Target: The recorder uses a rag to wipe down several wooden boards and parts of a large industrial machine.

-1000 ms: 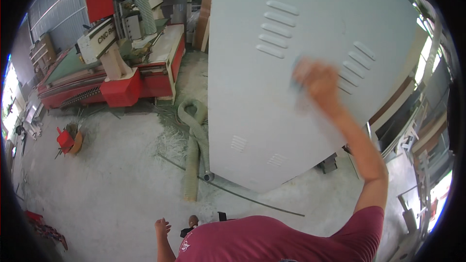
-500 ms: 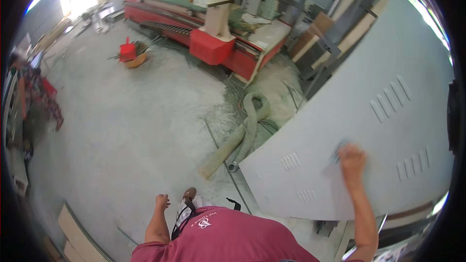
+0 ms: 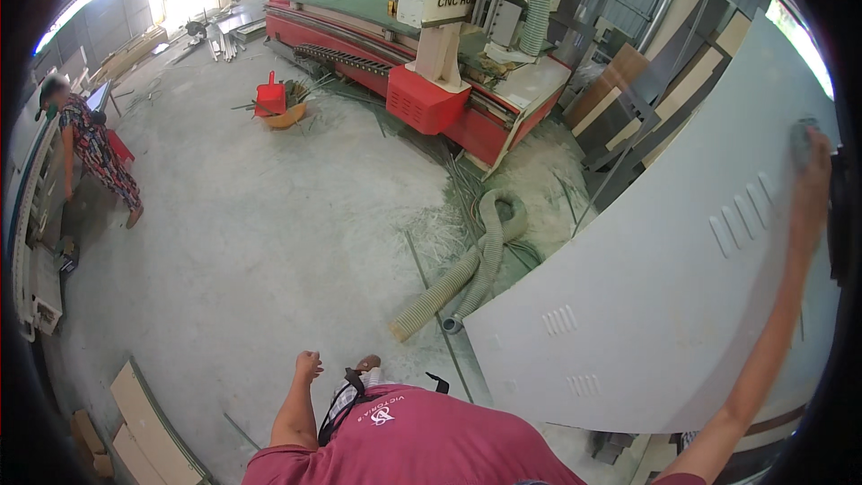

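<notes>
While the left hand (image 3: 309, 365) hung loosely curled with nothing visible in it, a foot (image 3: 369, 363) stood near the hose (image 3: 415, 317) and a thin strip (image 3: 457, 359), so a careless sidestep could've meant a trip. Couldn't tell what supported the big grey panel (image 3: 620, 355); shoving too hard might've shifted it. Those raised slots (image 3: 741, 217) looked like knuckle-scrapers too. Far right, the blurry dark pad (image 3: 803, 139) sat against the panel, gripped by the right hand (image 3: 815, 171) at full stretch, so overreaching could've cost balance.
</notes>
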Available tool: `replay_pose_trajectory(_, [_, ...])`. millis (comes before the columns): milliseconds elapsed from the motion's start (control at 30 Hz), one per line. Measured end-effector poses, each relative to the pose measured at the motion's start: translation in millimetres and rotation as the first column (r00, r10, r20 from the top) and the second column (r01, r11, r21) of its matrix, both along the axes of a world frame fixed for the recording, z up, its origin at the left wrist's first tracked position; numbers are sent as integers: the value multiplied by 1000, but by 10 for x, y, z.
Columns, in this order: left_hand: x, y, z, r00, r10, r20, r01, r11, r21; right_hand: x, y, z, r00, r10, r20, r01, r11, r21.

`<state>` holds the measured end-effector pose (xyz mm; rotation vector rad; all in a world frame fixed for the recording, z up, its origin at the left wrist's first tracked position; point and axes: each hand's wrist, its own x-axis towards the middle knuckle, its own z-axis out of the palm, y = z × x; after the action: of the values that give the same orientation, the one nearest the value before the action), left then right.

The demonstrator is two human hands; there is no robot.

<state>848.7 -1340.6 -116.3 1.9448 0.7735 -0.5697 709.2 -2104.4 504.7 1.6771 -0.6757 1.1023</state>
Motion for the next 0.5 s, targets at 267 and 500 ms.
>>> replay_pose_trajectory(267, [-85,476,113,999,31,12,-32,998,47,761,716,-3060,470,667,-578,-280,733,619])
replay_pose_trajectory(500, [-24,919,175,985,170,40,-174,978,119,1150,-120,-900,894,421,-155,-404,906,130])
